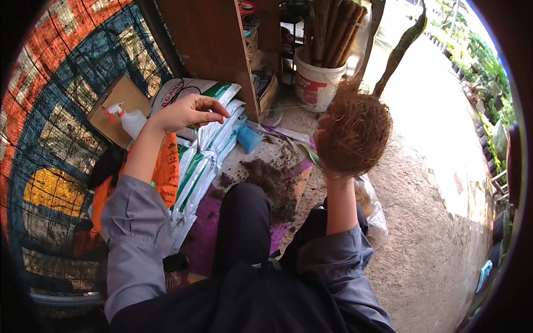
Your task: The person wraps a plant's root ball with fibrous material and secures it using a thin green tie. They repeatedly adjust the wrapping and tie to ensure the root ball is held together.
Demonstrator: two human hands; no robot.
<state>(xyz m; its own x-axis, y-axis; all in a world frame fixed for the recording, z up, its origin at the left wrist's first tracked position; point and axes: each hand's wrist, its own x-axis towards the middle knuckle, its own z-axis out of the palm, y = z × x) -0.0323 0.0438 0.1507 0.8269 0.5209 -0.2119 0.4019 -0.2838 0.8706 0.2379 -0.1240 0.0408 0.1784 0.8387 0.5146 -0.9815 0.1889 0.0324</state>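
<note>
My right hand (324,130) holds up a shaggy ball of brown coconut fibre (357,127), its fingers mostly hidden behind it. A long mottled leaf (402,48), like a snake plant's, rises beyond the ball's upper right. Another green leaf tip (311,155) shows at its left side. My left hand (195,111) is raised over the stacked sacks, thumb and fingertips pinched together. A faint thin thread (287,103) seems to run from these fingertips towards the ball. Below, dark loose soil (270,183) lies on a purple and orange plastic sheet (210,220) before my knees.
White and green plastic sacks (195,175) are piled at left, with a spray bottle (132,121), cardboard box (118,100) and orange bag (166,172). A blue packet (249,138) lies by the soil. A white bucket (318,83) of fibre poles stands ahead; a clear bag (372,212) sits right.
</note>
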